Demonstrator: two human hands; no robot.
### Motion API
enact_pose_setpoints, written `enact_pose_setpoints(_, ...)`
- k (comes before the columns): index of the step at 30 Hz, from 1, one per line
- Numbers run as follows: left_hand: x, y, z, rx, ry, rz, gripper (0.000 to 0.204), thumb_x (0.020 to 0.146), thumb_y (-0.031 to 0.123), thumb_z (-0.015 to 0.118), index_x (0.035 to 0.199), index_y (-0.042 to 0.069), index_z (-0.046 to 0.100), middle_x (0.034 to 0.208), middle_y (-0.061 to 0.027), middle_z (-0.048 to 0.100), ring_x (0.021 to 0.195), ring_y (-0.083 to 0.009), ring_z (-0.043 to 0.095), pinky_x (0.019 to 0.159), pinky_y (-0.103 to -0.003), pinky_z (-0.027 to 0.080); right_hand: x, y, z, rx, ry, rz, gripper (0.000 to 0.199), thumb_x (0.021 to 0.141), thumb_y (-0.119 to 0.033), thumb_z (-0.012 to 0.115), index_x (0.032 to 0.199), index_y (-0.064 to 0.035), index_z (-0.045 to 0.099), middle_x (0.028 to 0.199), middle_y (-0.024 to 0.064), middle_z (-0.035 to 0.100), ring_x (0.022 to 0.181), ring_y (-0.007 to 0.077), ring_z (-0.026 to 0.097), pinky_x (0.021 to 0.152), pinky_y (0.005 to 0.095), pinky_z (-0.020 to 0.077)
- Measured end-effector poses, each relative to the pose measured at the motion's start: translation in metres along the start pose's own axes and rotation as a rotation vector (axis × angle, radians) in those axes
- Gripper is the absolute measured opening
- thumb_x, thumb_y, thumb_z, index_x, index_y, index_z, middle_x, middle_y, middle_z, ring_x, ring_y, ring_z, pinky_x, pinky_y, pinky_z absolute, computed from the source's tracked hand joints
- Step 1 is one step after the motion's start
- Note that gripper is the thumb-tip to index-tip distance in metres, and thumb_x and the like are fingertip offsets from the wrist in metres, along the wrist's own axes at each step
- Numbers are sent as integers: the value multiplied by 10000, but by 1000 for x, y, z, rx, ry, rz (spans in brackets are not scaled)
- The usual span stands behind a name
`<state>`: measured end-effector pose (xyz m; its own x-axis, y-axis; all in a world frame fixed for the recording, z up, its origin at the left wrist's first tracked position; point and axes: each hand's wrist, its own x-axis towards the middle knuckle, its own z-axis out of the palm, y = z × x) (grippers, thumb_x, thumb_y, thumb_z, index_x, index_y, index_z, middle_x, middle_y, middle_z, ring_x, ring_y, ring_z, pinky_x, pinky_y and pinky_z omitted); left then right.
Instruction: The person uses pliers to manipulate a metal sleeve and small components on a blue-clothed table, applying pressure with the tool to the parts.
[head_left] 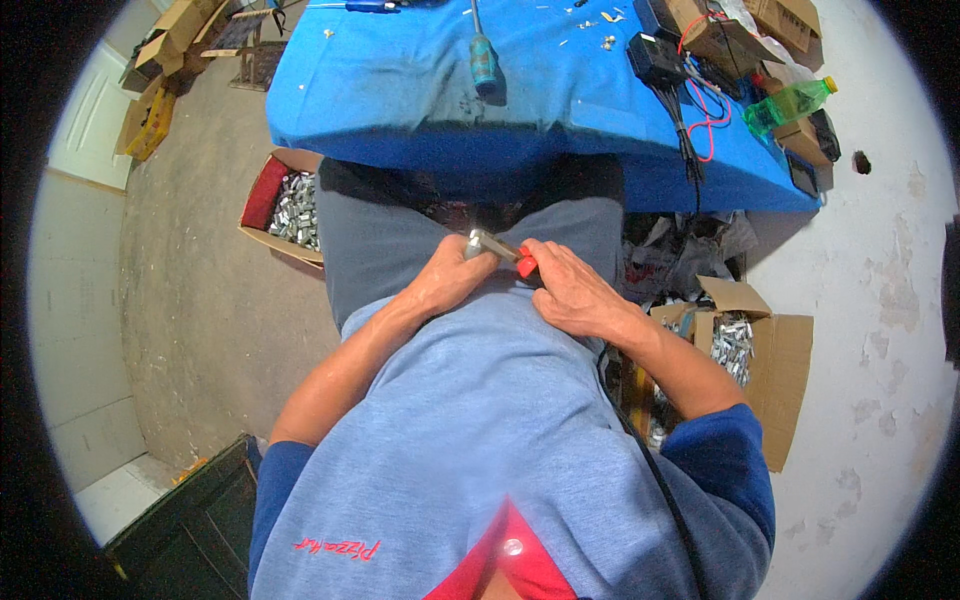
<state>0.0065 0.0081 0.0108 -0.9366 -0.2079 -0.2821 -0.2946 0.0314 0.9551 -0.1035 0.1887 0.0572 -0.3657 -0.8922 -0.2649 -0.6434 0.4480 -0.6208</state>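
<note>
Silvery metal piece (474, 243) is being held near the centre of the frame, in the curled fingers of the left hand (455, 275), over grey trousers (375, 250). A red-handled tool (527, 264) is being gripped by the closed right hand (578, 292), and its flat metal bar is being angled toward the piece's upper end; whether the two are touching cannot be told. A teal-handled screwdriver (483, 66) is being supported by a blue-covered table (370, 95) at the upper centre. Black cables (682, 130), a red cord (712, 122) and a green bottle (785, 106) are being carried at its upper-right end. Small metal parts are being contained by one cardboard box (264, 193) left of centre and an open carton (788, 375) at the right.
</note>
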Motion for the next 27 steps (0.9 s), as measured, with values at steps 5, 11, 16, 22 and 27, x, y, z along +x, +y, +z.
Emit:
enact_pose_setpoints(5, -1, 3, 2, 12, 25, -4, 277, 882, 233, 550, 692, 35, 590, 604, 31, 495, 555, -76, 406, 488, -306, 338, 2, 5, 7, 2, 53, -42, 400, 762, -38, 491, 1146, 66, 443, 1029, 291, 549, 1002, 458, 525, 902, 513, 414)
enact_pose_setpoints(11, 0, -1, -1, 52, -7, -34, 270, 873, 230, 539, 698, 30, 589, 606, 18, 510, 562, -80, 422, 494, -306, 350, 8, 12, 15, -17, 47, -52, 394, 746, -27, 510, 1126, 62, 457, 1010, 301, 572, 966, 468, 556, 865, 518, 450)
enact_pose_setpoints(16, -1, 0, 1, 46, -21, 7, 264, 874, 203, 534, 682, 29, 581, 611, 37, 500, 569, -70, 417, 493, -309, 346, 4, 17, 25, 6, 168, -106, 408, 731, -10, 531, 1129, 48, 466, 988, 286, 590, 950, 457, 579, 840, 500, 468)
enact_pose_setpoints(22, -6, 2, 3, 72, -51, 36, 283, 904, 219, 591, 684, 44, 559, 615, 63, 464, 575, -58, 388, 492, -294, 326, 2, 16, 31, 111, 284, -15, 391, 754, -58, 547, 1138, 1, 503, 962, 247, 624, 915, 443, 599, 822, 494, 470)
enact_pose_setpoints(27, -3, -3, 2, -28, 16, -13, 360, 945, 284, 603, 649, 91, 532, 592, 56, 453, 552, -51, 373, 483, -280, 300, -10, 16, 9, 77, 154, 200, 419, 798, -138, 520, 1197, -9, 507, 1025, 218, 646, 967, 414, 613, 861, 474, 471)
